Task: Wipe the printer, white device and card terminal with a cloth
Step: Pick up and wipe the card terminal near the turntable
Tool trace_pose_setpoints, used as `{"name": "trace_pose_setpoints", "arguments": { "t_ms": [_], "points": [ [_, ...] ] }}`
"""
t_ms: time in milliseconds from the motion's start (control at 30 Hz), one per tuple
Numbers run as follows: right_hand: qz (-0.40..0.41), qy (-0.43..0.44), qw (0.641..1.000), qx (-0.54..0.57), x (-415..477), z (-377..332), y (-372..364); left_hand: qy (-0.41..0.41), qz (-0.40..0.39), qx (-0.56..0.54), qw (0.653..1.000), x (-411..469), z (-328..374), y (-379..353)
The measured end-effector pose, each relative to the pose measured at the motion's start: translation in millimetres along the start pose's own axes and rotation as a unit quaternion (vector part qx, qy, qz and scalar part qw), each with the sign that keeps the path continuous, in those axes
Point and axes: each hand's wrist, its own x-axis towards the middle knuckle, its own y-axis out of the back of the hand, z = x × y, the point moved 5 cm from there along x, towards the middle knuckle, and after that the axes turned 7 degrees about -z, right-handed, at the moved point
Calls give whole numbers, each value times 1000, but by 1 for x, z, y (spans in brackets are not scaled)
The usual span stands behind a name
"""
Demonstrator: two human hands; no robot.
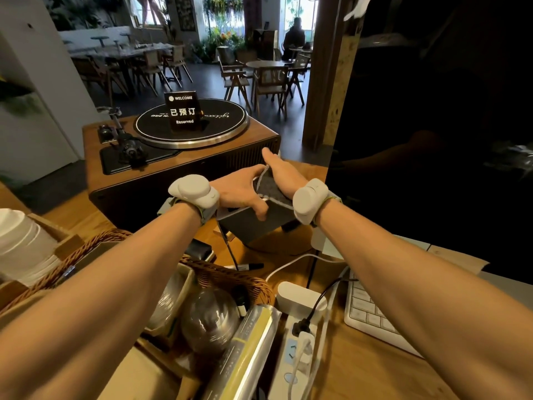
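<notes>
The printer (248, 229) is a small grey box with a smooth matte near face and squared edges. It sits on the desk (354, 370) just in front of the turntable (184, 166), turned corner-on to me. Whether its base is flat on the desk I cannot tell. Across its top lies the cloth (271, 187), grey with a pale stitched border, draped over the upper edge.

My right hand (284, 174) lies palm-down on the cloth, thumb straight out toward the turntable. Its fingers run over the far side out of my sight, so I cannot tell whether they curl round the cloth or only press it. My left hand (240, 194) is clamped on the printer's left side, thumb hooked down the near face. I read that grip as a brace: a light box would slide or twist under a wiping stroke, so one hand pins it while the other rubs. The hands sit close together across the top.

Further out, a basket (230, 275) of wrapped items crowds the near left, and a power strip (294, 350) with plugged leads lies at centre. A keyboard (372, 310) sits to the right. The other two items to wipe I cannot pick out with confidence.
</notes>
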Motion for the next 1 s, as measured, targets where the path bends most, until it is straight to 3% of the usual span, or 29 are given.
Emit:
{"name": "trace_pose_setpoints", "arguments": {
  "t_ms": [133,267,400,500,633,767,900,1000],
  "points": [
    [13,12,999,-50,-1,1,-4,10,34,-2,999,0,-4,8],
    [10,-8,1000,17,2,7,6,0,-2,9,1000,0,2,-1],
    [10,18,1000,-15,0,4,-2,12,52,5,999,-1,-5,10],
    [5,-1,1000,21,1,4,5,7,24,23,999,-1,0,4],
    [11,17,1000,-18,-1,6,-4,10,73,10,997,-2,-9,13],
    [6,-11,1000,20,0,10,3,13,43,32,998,0,-6,4],
    [2,21,999,-47,-1,9,-5,27,90,-1,996,-1,-13,15],
    [9,4,1000,1,1,9,4,22,53,17,998,-1,-7,3]
  ]
}}
